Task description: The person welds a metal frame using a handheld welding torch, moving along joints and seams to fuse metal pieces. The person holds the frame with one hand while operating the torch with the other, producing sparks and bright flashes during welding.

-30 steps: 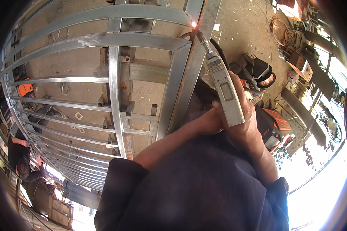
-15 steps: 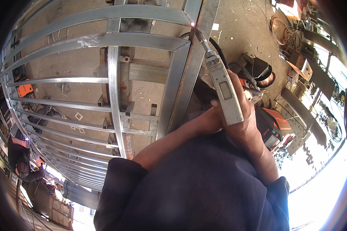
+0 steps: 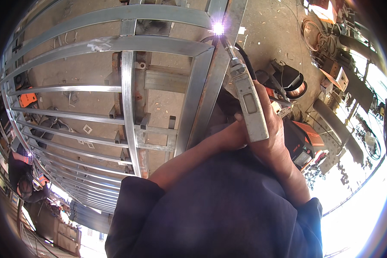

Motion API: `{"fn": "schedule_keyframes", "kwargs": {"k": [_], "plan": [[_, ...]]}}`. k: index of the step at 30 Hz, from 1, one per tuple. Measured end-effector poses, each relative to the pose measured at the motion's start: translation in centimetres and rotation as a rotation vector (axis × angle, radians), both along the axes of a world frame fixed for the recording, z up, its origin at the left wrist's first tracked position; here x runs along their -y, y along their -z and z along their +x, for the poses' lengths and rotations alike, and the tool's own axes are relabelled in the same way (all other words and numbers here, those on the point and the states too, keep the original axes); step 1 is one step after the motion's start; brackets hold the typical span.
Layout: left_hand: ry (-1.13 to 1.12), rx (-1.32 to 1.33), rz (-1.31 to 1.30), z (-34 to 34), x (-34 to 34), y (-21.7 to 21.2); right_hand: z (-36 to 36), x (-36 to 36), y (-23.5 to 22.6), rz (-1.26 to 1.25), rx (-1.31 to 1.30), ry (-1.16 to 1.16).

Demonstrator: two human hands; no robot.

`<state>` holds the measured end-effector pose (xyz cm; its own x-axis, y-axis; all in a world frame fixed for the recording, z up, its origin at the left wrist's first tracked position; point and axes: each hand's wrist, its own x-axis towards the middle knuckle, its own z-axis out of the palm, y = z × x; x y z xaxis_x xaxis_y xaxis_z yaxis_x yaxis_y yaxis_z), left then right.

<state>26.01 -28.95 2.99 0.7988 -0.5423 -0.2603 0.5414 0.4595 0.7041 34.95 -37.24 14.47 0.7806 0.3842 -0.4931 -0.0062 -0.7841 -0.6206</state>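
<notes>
My right hand is closed round a grey-beige welding gun with a long narrow nozzle. The nozzle tip meets a metal frame at a joint near its upper right corner, where a bright violet-white arc throws small sparks. My left hand lies against the underside of the gun and my right hand; most of its fingers are hidden, so its grip does not show. A black cable runs behind the nozzle.
Many parallel bars of the frame stretch to the left. At the far left another person works by a bright light. A wire spool, a red-and-black machine and coiled hoses stand to the right.
The small glow at the nozzle tip has flared into a bright arc with sparks. The gun has shifted very slightly. A light has brightened near the other person.
</notes>
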Motion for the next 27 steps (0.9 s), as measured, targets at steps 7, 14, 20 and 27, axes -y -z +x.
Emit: {"fn": "schedule_keyframes", "kwargs": {"k": [7, 14, 20, 27], "plan": [[-0.024, -0.006, -0.036, 0.1, 0.3, -0.1, -0.2, 0.2, 0.2, -0.005, 0.042, -0.035], [-0.146, 0.104, -0.088, -0.5, 1.9, 1.4, -0.1, -0.1, 0.6, 0.040, 0.147, -0.038], [-0.192, 0.005, -0.181, -0.1, 2.1, 1.0, -0.2, -0.2, 0.3, 0.023, 0.120, -0.021], [-0.181, -0.085, -0.277, -0.5, 2.2, 1.3, -0.1, -0.1, 0.4, 0.030, 0.114, -0.012]]}}
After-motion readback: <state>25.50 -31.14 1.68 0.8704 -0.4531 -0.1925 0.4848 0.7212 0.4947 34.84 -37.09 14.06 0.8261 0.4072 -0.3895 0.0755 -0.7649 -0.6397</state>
